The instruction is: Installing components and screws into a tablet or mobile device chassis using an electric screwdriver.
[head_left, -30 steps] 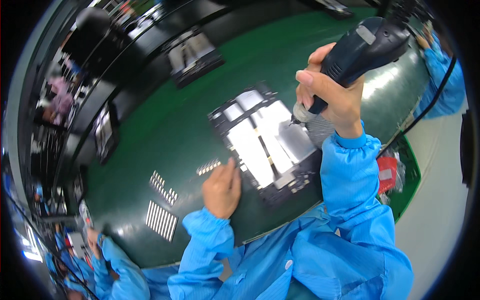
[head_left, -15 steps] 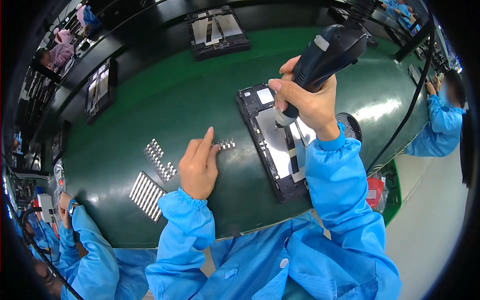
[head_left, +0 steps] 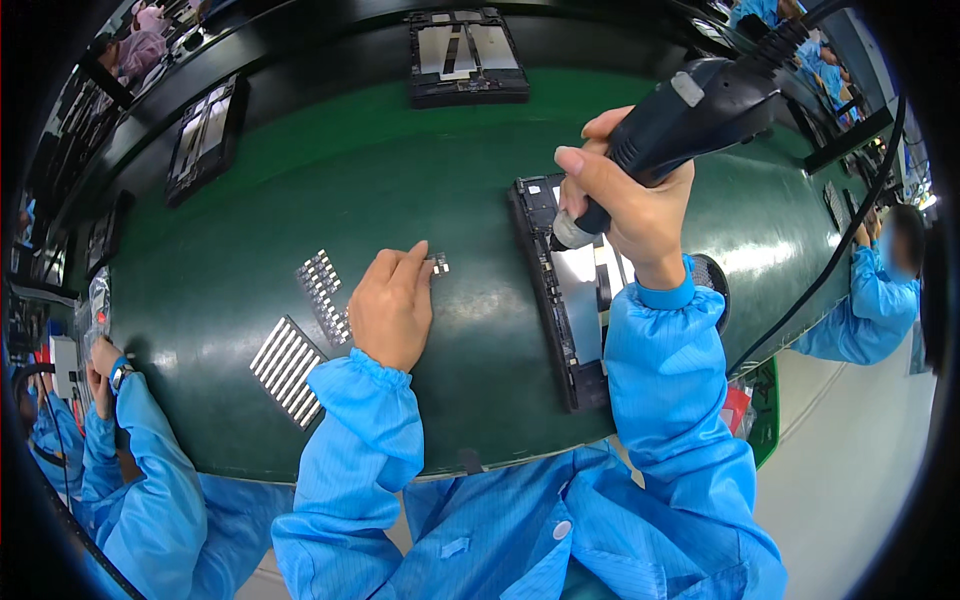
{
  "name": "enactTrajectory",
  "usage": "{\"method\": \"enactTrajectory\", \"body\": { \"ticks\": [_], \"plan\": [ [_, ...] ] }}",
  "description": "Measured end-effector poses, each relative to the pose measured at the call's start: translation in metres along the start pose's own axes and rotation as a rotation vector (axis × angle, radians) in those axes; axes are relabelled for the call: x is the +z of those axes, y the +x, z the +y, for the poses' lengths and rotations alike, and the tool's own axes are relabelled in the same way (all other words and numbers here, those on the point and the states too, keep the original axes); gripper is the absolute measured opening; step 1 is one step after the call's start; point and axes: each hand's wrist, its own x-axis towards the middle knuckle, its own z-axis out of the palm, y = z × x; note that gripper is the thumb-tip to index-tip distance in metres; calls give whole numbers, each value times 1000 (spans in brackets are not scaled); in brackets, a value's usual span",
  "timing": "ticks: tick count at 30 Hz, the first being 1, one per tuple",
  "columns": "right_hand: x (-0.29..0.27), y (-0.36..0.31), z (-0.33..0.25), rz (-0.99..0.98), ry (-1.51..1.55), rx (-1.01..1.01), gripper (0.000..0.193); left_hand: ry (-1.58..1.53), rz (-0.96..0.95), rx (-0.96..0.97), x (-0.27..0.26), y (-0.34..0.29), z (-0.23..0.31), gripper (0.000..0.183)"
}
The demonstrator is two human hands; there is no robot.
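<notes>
My right hand grips a dark electric screwdriver from above. Its tip points down at the left edge of a flat black-framed device with a silvery inner panel. Part of the device is hidden under my right hand and sleeve. Left of the device, my left hand rests on the green table with fingers drawn together. A small dark strip with whitish squares lies at its fingertips, partly covered by them. A larger patterned sheet and a white-striped rectangular sheet lie to its left.
A similar device lies at the far side of the green table, another at the far left. A round dark dish stands behind my right wrist. A cable hangs at the right, above a green bin. Co-workers sit both sides.
My view has shifted. The screwdriver tip has moved from over the panel to the device's left edge. My left index finger, stretched out before, has bent in toward the thumb over the dark strip.
</notes>
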Motion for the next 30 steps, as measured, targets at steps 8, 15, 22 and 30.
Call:
{"method": "enactTrajectory", "body": {
  "ticks": [8,15,22,30],
  "plan": [
    [3,3,9,-5,-37,27,16,-239,83,28,5,1,-1,12],
    [9,-1,6,-90,-102,29,24,-322,95,-60,-1,-1,5,8],
    [10,-2,7,-146,-143,-2,23,-486,38,-210,-5,-1,8,13],
    [8,0,13,-78,-23,31,19,-517,51,-106,-4,2,6,21]
  ]
}}
